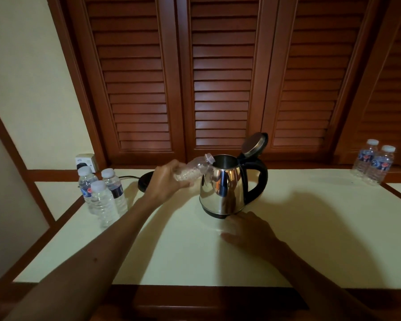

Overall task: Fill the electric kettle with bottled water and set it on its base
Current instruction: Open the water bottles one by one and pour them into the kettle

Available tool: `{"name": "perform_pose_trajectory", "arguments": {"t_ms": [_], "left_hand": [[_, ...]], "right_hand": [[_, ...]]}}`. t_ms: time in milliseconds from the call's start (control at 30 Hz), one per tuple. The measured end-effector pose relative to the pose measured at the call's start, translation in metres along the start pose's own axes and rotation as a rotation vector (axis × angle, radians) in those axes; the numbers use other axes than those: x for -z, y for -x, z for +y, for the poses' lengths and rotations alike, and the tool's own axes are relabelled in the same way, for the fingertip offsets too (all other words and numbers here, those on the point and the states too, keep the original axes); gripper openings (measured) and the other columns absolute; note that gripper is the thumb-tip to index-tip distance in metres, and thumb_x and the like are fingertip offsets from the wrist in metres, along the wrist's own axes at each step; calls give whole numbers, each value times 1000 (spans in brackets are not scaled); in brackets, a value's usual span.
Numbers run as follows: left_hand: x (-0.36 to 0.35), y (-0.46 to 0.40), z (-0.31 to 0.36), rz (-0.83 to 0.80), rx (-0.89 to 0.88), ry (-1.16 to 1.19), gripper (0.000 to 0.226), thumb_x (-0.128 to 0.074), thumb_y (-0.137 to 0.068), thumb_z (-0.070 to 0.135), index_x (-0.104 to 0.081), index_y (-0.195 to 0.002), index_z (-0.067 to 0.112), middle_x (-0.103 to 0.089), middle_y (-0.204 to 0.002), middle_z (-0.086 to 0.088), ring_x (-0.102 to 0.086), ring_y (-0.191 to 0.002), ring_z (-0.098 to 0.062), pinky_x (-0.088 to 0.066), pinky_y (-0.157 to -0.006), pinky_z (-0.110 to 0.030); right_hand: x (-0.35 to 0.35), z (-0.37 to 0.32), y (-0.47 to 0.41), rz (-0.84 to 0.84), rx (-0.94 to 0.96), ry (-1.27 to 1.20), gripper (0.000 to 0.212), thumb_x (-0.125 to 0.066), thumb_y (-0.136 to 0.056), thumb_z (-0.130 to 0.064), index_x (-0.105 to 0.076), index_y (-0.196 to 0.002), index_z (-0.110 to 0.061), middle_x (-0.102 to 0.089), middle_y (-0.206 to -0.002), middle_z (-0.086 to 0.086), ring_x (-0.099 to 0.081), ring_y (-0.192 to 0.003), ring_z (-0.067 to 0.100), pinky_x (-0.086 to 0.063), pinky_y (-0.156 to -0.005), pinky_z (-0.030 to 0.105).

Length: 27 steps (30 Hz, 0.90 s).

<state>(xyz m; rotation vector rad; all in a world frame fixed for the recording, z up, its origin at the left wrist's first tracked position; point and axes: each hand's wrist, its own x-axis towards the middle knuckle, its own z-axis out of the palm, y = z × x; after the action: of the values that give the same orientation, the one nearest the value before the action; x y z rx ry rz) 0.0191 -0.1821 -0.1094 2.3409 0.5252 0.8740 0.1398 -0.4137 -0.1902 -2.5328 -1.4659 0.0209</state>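
**Bottle tipped at the kettle's mouth**

Head view: the left hand (166, 179) grips a clear water bottle (193, 170), tilted with its neck at the rim of the steel kettle (222, 185). The kettle stands on the bench (195, 256), lid (255, 144) up, its base (144, 181) behind the left hand. The right hand (245, 230) rests flat, fingers relaxed, by the kettle's foot, holding nothing. The thin bottle will likely crumple if squeezed; the filled kettle will be heavy, best lifted by its black handle (261, 179).

Both forearms are bare all the way to the picture's lower edge, with no sleeve in sight. The left hand (166, 180) and the right hand (248, 232) are bare too. A small dark mole marks the left forearm.
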Motion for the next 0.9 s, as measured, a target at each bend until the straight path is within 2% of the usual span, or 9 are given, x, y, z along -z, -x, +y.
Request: {"name": "perform_pose_trajectory", "arguments": {"t_ms": [133, 233, 300, 367, 500, 567, 633, 767, 900], "left_hand": [[-23, 27, -9, -42, 173, 266, 53, -91, -63, 14, -64, -108, 14, -70, -102, 3, -65, -98, -8, -54, -87, -22], [-37, 48, -11, -39, 244, 471, 47, -89, -65, 5, -63, -103, 18, -72, -101, 4, -68, -97, -4, -55, -79, -18], [-45, 62, -10, -18, 273, 594, 43, -85, -69, 1, -62, -102, 16, -73, -102, 2, -70, -95, -5, -55, -77, -17], [-53, 74, -11, -9, 298, 671, 40, -82, -74, 0, -62, -106, 13, -73, -105, -2, -70, -96, -10, -56, -78, -22], [-60, 86, -18, -40, 338, 724, 39, -78, -79, 4, -58, -112, 14, -72, -111, -1, -70, -102, -16, -59, -87, -35], [-60, 86, -20, -67, 330, 755, 37, -75, -81, 0, -56, -110, 12, -72, -113, -4, -70, -103, -18, -57, -90, -38], [-60, 87, -19, -86, 309, 762, 34, -71, -83, -4, -53, -108, 11, -72, -113, -7, -70, -101, -18, -57, -88, -35], [-62, 91, -20, -74, 286, 749, 29, -67, -89, 1, -48, -110, 8, -73, -109, -5, -70, -101, -20, -55, -86, -38], [-63, 93, -22, -73, 268, 760, 31, -69, -90, 8, -46, -111, 7, -74, -107, -6, -70, -100, -24, -55, -88, -45]], "right_hand": [[1, -3, -6, 9, 6, 30, 35, -50, -89, -49, -60, -104, -19, -58, -109, -2, -55, -102, 18, -42, -74, 27], [8, -8, -8, -3, -24, -25, 26, -56, -90, -38, -60, -102, -15, -58, -101, 0, -56, -94, 15, -39, -72, 24], [15, -13, -9, 52, -14, -153, 13, -57, -90, -30, -59, -88, -17, -57, -88, -2, -56, -79, 11, -38, -67, 22], [30, -23, -11, 153, -4, -339, 17, -55, -91, -20, -57, -75, -17, -54, -71, -5, -52, -64, 5, -37, -63, 22], [72, -38, -21, 361, 110, -319, 24, -49, -93, -19, -66, -100, -4, -64, -93, 6, -59, -87, 18, -41, -73, 19], [93, -46, -28, 315, 135, -340, 24, -55, -91, -14, -65, -110, -4, -64, -105, 8, -58, -97, 21, -43, -84, 26], [106, -58, -36, 244, 178, -371, 25, -58, -90, -11, -66, -113, -6, -63, -110, 10, -58, -98, 19, -46, -87, 31], [108, -75, -53, 135, 245, -310, 33, -60, -89, -7, -62, -122, -13, -59, -124, 4, -56, -101, 11, -45, -81, 21], [111, -84, -67, 74, 338, -214, 34, -61, -88, -2, -63, -121, -11, -61, -121, 5, -55, -107, 13, -42, -82, 19]]}}
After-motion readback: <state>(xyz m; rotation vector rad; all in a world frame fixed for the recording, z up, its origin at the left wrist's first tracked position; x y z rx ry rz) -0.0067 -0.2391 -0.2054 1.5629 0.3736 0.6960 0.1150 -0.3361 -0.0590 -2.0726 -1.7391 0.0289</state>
